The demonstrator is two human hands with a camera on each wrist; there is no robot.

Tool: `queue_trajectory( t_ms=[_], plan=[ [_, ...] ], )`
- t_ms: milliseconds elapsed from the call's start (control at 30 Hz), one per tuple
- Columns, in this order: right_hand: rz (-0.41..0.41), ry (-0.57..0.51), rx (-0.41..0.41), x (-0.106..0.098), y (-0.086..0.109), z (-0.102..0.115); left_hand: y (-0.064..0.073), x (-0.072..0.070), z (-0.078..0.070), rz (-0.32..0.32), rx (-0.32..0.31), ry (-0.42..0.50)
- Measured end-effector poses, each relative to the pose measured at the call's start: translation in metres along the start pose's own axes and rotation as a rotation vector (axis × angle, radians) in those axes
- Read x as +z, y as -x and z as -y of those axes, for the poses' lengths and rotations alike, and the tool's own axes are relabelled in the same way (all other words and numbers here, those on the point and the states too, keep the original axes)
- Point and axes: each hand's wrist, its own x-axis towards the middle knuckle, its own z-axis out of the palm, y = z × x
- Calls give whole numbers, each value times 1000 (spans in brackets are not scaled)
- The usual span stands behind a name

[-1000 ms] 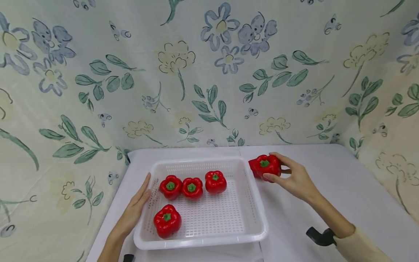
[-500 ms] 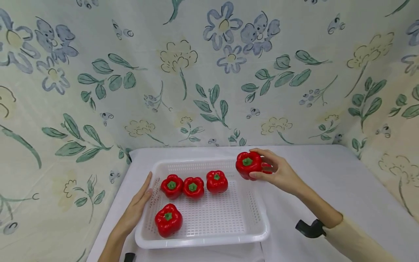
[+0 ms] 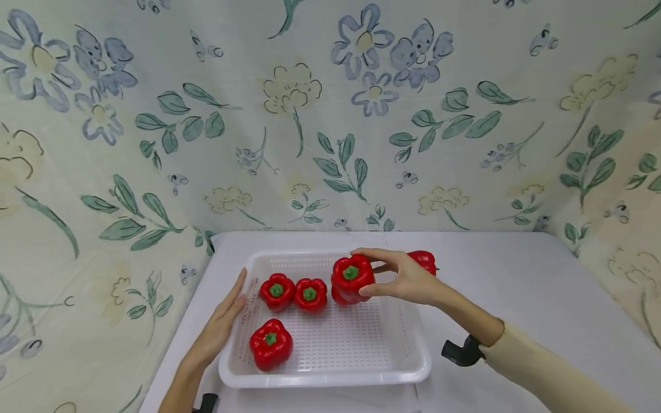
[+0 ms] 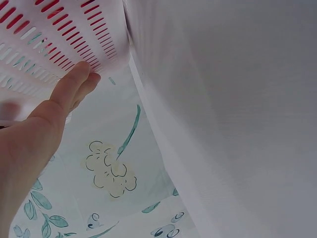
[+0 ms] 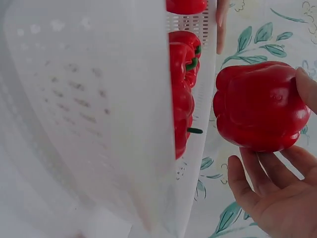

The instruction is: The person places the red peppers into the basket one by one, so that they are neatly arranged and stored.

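Observation:
My right hand point(image 3: 400, 278) pinches a red bell pepper point(image 3: 353, 274) between thumb and fingers, over the far part of the white plastic basket point(image 3: 325, 380). In the right wrist view this bell pepper point(image 5: 262, 106) hangs above the rim, thumb on one side and fingers underneath. It partly hides another red pepper inside the basket. Two peppers stand side by side at the basket's left, the nearest one a pepper point(image 3: 309, 295) with a green stem; a bigger pepper point(image 3: 271, 344) sits front left. My left hand point(image 3: 219, 324) rests with straight fingers against the basket's left wall point(image 4: 81, 42).
Another red bell pepper point(image 3: 423, 261) lies on the white table point(image 3: 496, 298) right of the basket, partly behind my right hand. A floral cloth point(image 3: 310, 115) hangs behind the table and along its sides.
My right hand has carried the bell pepper leftward from beside the basket to above its inside, uncovering the pepper on the table. The left hand stays at the basket's wall.

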Motion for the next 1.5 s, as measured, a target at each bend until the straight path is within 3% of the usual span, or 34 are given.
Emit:
queue_trajectory(
  t_ms=[233, 533, 867, 1167, 1500],
  plan=[
    [142, -10, -69, 15, -14, 7, -1, 2, -1, -4, 0, 6],
    [308, -1, -29, 28, -33, 16, 1, 2, -1, -11, 8, 20],
    [462, -36, -51, 50, -52, 14, -1, 1, 0, 6, 46, 30],
    [527, -1, -86, 68, -63, 11, 0, 0, -1, 10, 56, 40],
    [571, -64, -107, 79, -59, 9, 0, 0, 1, 6, 56, 33]
  ],
)
